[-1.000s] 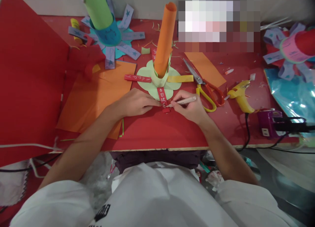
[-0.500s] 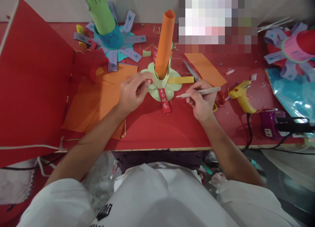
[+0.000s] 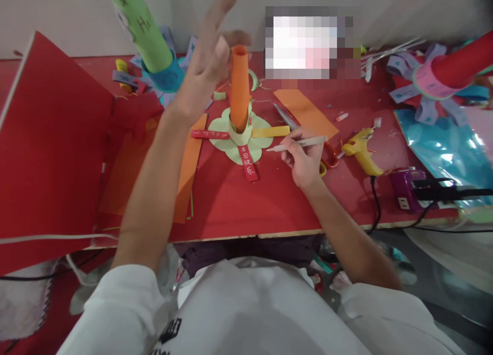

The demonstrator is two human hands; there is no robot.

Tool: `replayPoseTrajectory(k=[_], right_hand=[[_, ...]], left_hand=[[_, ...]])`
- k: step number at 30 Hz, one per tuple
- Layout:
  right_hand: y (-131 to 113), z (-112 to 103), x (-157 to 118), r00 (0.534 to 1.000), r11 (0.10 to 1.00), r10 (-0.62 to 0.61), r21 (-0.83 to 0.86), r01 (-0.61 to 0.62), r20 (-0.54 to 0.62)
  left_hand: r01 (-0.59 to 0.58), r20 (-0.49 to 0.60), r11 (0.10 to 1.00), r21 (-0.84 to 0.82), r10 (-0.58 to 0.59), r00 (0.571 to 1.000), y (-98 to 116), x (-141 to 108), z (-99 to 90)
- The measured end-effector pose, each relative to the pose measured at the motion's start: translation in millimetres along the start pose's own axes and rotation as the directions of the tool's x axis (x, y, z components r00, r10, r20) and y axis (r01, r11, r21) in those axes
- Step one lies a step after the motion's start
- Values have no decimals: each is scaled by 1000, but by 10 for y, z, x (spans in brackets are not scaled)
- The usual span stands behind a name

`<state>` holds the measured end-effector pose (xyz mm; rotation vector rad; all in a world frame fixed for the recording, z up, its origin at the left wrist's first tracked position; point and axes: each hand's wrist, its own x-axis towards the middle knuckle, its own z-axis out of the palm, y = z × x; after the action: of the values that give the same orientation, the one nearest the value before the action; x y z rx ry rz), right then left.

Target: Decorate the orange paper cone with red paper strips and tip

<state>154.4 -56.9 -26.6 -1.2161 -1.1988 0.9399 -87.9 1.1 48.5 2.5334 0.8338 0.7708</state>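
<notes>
Head view shows a red table (image 3: 231, 211); above it, the left hand (image 3: 206, 67) is blurred and spread open, seemingly holding nothing. A green flower (image 3: 231, 152) lies on the table, an orange tube (image 3: 240, 88) standing at its centre, near this hand; whether they touch, I cannot tell. A careless knock could tip the tube. The right hand (image 3: 306, 162) is closed around a pen (image 3: 313, 141), whose tip might mark the nearby flower if it slips.

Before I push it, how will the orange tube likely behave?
The orange tube is probably light and easily crushed: its open top shows a thin wall. It may tip, standing tall in the short green collar.
</notes>
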Motion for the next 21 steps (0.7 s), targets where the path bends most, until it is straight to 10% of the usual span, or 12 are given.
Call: replayPoseTrajectory(k=[10, 21], right_hand=[[-21, 25, 16, 1000, 993, 6, 115, -8, 22], [1, -9, 9, 1000, 994, -25, 110, 23, 16]], left_hand=[[118, 11, 971, -210, -118, 993, -573, -48, 297], [219, -42, 941, -256, -237, 970, -493, -42, 385]])
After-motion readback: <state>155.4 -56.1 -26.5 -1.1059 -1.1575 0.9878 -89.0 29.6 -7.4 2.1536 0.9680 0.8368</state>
